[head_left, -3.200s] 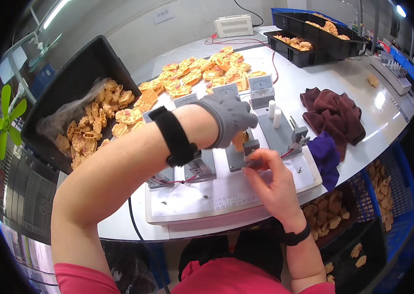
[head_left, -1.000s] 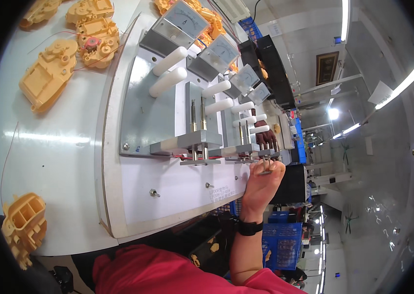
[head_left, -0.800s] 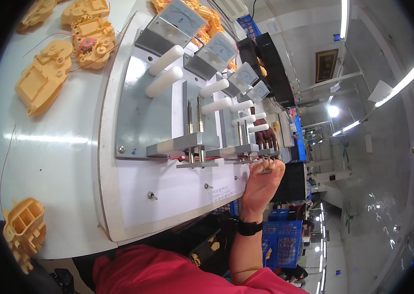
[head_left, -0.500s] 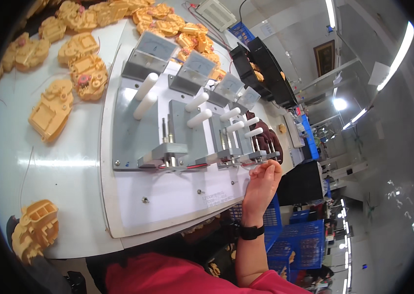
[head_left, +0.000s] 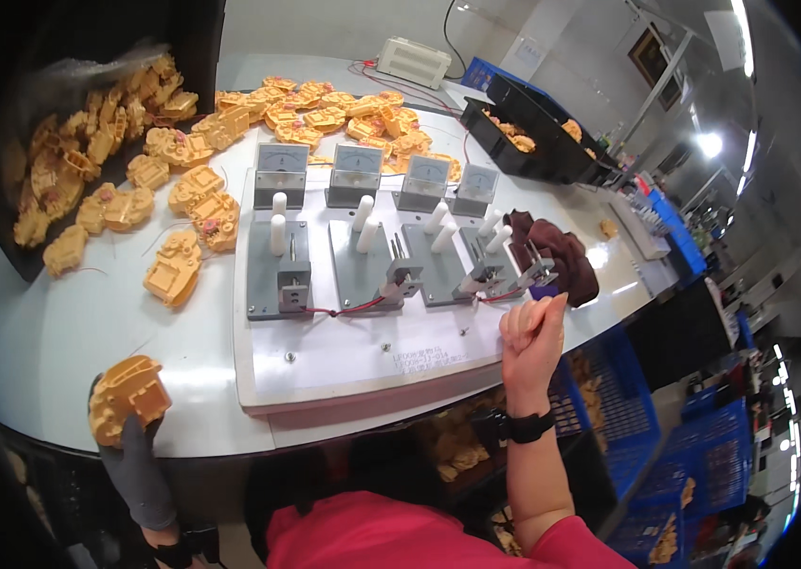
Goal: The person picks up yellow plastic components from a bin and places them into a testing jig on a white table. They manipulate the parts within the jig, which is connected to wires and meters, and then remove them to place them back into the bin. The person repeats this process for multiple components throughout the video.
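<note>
My left hand, in a grey glove, grips a yellow-orange plastic housing with moulded compartments over the table's front left edge. My bare right hand is raised near the board's right end, fingers curled and thumb pressed to them; whether something small is inside cannot be made out. Between the hands lies a white board with a row of grey test fixtures, each carrying white posts, metal pins and a clamp block. Dial meters stand behind them. Just beyond my right hand is a bunched dark brown cloth.
More housings lie on the table left of the board, some with thin wires, and a pile sits behind the meters. A dark bin of housings stands far left. Black trays are back right; blue crates stand below right.
The view has swung and levelled, so the bin at left and more of my gloved left hand now show. The left hand still holds the housing; the right hand stays closed by the board's right end.
</note>
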A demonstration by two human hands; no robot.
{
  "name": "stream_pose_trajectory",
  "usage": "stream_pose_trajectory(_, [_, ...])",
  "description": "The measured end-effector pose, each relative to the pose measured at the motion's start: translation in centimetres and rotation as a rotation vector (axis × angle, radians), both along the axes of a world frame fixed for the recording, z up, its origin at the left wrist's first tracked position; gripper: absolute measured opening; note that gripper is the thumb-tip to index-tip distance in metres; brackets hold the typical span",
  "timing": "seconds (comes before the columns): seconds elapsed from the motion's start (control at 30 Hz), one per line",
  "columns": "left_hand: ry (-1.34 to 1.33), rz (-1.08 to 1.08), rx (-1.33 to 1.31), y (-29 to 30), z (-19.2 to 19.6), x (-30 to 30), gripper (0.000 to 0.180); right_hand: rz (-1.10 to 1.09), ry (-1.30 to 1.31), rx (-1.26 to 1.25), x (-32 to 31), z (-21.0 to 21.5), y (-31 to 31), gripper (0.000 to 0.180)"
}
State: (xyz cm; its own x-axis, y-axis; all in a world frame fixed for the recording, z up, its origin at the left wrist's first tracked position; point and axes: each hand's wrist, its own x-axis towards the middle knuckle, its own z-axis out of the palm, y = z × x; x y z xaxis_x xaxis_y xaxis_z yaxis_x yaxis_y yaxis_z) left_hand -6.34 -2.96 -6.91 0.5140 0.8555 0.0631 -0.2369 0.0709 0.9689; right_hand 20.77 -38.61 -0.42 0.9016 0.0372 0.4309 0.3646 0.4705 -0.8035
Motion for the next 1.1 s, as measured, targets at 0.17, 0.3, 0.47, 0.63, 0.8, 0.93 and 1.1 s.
stream_pose_trajectory(0.17, [-0.048,-0.028,0.214,-1.6,5.0,3.5,0.043,0.008,-0.103,-0.072,-2.4,0.9,2.0,0.045])
stream_pose_trajectory(0.3, [0.071,-0.215,0.629,-1.0,8.3,8.2,0.038,0.168,-0.174,-0.391,-6.0,1.5,6.7,0.02])
stream_pose_trajectory(0.47, [0.147,-0.369,0.877,1.0,9.5,12.2,0.043,0.324,-0.243,-0.505,-7.2,1.1,13.5,0.042])
stream_pose_trajectory(0.63, [0.22,-0.343,1.224,1.6,11.5,15.1,0.043,0.231,-0.296,-0.539,-7.1,0.5,15.3,0.046])
stream_pose_trajectory(0.8, [0.211,-0.338,1.394,2.7,12.6,19.0,0.046,0.266,-0.307,-0.489,-6.9,0.5,15.0,0.036])
stream_pose_trajectory(0.93, [0.164,-0.368,1.568,3.0,13.2,21.6,0.046,0.303,-0.333,-0.486,-6.8,0.7,14.8,0.033])
stream_pose_trajectory(1.1, [0.196,-0.457,1.834,1.1,15.4,21.3,0.031,0.288,-0.344,-0.467,-6.6,0.7,14.6,0.032])
